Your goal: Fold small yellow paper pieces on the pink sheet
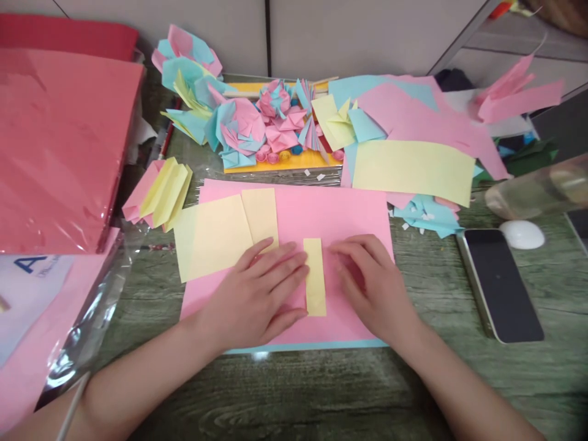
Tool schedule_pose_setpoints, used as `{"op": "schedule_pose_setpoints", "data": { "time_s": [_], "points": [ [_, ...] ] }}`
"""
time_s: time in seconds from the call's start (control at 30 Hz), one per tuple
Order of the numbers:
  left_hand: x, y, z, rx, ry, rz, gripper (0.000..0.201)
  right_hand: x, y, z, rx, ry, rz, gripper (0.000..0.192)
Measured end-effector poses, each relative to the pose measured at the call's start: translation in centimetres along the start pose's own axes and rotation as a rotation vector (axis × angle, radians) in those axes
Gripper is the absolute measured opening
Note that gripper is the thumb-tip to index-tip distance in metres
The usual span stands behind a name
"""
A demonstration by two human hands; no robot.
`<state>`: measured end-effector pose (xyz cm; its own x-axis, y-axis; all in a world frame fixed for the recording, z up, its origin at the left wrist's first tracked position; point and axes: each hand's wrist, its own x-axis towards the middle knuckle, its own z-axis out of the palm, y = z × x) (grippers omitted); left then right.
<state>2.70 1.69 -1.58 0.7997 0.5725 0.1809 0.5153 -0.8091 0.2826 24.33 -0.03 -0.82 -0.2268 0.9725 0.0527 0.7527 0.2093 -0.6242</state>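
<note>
A narrow folded yellow paper strip (315, 277) lies upright on a pink sheet (321, 208) in front of me. My left hand (257, 294) lies flat on the pink sheet, its fingertips touching the strip's left edge. My right hand (367, 282) rests with curled fingers just right of the strip, near its right edge. Two larger yellow paper pieces (209, 236) lie on the pink sheet to the left, partly under my left fingers. A light blue sheet (303, 347) peeks out below the pink one.
Folded paper flowers (239, 128) and loose pink, blue and yellow sheets (413, 168) crowd the back. A red paper pack (59, 147) sits left, with folded pink-yellow pieces (158, 193) beside it. A phone (500, 282), a white cap (521, 234) and a clear bottle (537, 190) are right.
</note>
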Motion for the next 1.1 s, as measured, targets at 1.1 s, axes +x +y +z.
{"op": "schedule_pose_setpoints", "data": {
  "time_s": [1.1],
  "points": [
    [-0.38, 0.57, 0.09, -0.142, 0.061, -0.033, 0.034, -0.17, 0.16, -0.19, -0.107, -0.028, -0.372, 0.027]
  ]
}}
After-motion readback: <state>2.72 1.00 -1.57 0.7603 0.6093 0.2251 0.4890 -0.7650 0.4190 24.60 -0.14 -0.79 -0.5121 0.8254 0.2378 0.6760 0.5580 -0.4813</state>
